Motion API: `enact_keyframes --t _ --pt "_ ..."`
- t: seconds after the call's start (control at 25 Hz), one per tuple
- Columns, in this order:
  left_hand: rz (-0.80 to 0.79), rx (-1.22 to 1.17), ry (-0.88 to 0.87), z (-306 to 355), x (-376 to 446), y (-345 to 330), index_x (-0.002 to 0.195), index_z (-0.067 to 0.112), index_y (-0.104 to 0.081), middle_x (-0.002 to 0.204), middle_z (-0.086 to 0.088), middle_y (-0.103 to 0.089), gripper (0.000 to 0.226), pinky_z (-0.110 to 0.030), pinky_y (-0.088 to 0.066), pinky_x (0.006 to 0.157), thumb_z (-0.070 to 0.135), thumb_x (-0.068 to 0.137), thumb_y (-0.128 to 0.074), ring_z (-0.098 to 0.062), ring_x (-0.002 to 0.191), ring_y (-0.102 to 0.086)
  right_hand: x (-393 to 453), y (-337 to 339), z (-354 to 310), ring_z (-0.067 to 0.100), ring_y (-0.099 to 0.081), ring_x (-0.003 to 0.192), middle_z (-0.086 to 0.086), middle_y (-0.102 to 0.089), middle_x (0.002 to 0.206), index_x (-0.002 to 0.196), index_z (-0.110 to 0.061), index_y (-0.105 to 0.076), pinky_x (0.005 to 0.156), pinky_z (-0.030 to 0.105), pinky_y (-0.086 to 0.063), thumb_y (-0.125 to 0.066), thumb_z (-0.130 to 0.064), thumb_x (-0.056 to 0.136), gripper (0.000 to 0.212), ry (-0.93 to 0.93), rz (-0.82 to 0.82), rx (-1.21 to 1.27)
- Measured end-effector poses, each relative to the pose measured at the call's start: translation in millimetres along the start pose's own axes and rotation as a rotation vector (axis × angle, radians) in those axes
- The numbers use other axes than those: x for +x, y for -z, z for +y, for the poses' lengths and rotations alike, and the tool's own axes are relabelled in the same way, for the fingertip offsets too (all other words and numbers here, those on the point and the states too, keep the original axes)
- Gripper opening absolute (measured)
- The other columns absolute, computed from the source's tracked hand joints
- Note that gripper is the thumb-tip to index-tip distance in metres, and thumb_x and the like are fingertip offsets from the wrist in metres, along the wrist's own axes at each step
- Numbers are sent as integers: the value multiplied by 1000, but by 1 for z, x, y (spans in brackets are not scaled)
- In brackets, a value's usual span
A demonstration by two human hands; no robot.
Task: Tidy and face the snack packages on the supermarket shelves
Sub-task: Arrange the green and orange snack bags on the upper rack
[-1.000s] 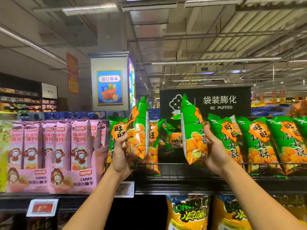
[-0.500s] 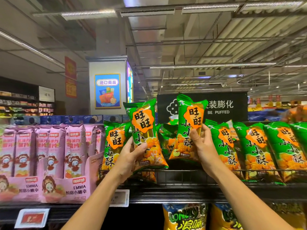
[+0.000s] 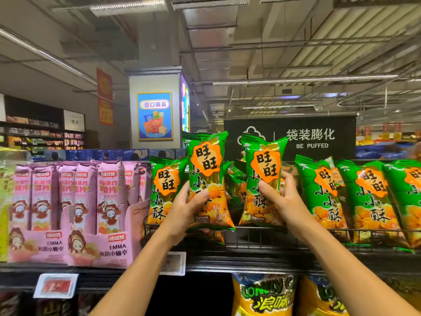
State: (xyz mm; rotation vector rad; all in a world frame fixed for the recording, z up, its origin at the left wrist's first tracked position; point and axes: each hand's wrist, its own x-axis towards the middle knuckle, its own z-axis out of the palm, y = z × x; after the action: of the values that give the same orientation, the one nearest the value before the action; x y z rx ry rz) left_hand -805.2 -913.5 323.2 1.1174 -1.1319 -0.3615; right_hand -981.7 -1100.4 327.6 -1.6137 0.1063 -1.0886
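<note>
In both hands: glossy crinkled packets

There is a single view, from a camera worn on the person's head; it faces forward and tilts upward, taking in the top shelf at close range and much of the ceiling above it; both forearms rise from the bottom edge into the middle of the frame, so the shelf stands within arm's reach; the wide lens bends straight lines near the edges; the far aisles of the shop show small at left and right.
</note>
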Motion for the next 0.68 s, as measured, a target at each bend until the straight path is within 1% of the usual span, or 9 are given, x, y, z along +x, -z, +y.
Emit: enact_keyframes --t 0.12,0.2,0.24,0.32,0.4,0.48,0.56,0.64,0.68 --pt "-9 13 -5 -2 1 3 129 31 -48 114 3 -73 96 -26 -57 71 71 50 -82 -17 102 -71 0 -1 1 14 -72 103 -9 -74 112 136 -36 -39 84 35 -57 -77 -50 72 76 20 -1 52" --pt "-20 13 -8 -5 3 4 129 31 -49 115 3 -73 93 -26 -57 72 72 51 -81 -18 103 -71 -2 0 -3 12 -70 108 -10 -73 118 131 -37 -48 80 28 -58 -73 -51 78 60 68 7 116" --pt "-19 9 -1 -6 4 4 130 30 -48 115 2 -73 95 -27 -58 72 73 51 -80 -19 104 -71 -3 1 -6 12 -69 110 -9 -72 121 130 -37 -51 80 28 -59 -69 -52 81 55 85 10 176" --pt "-21 -7 9 -7 5 6 132 29 -48 114 1 -73 99 -29 -58 72 74 50 -80 -20 103 -71 -8 3 -13 18 -68 113 -1 -70 126 136 -30 -53 81 35 -61 -59 -55 86 56 54 21 334" --pt "-29 -33 6 -8 5 7 129 29 -49 114 0 -73 96 -30 -58 71 73 50 -80 -21 102 -71 -17 6 -20 26 -71 106 8 -71 123 136 -22 -57 76 39 -61 -50 -59 86 62 -54 28 476" --pt "-34 -53 2 -8 5 7 132 26 -49 115 -3 -72 94 -32 -58 72 71 55 -78 -23 103 -71 -23 8 -25 29 -74 91 14 -73 115 126 -15 -68 67 39 -61 -45 -64 86 67 -145 -36 574" --pt "-28 -72 10 -8 6 7 135 20 -49 116 -7 -71 99 -35 -57 74 70 54 -78 -26 103 -70 -30 10 -27 26 -72 80 15 -73 111 116 -10 -74 61 34 -60 -41 -66 87 71 -202 -160 694" --pt "-20 -84 22 -8 7 7 135 18 -50 119 -11 -70 105 -37 -57 75 73 50 -79 -29 104 -70 -38 13 -26 27 -68 79 16 -69 114 122 -5 -68 61 32 -58 -35 -61 93 72 -260 -267 886" --pt "-21 -79 23 -8 7 8 135 19 -50 119 -11 -70 106 -37 -57 75 74 50 -78 -29 104 -70 -42 14 -25 30 -66 82 18 -66 118 129 -3 -60 65 33 -58 -32 -55 96 68 -285 -323 992"
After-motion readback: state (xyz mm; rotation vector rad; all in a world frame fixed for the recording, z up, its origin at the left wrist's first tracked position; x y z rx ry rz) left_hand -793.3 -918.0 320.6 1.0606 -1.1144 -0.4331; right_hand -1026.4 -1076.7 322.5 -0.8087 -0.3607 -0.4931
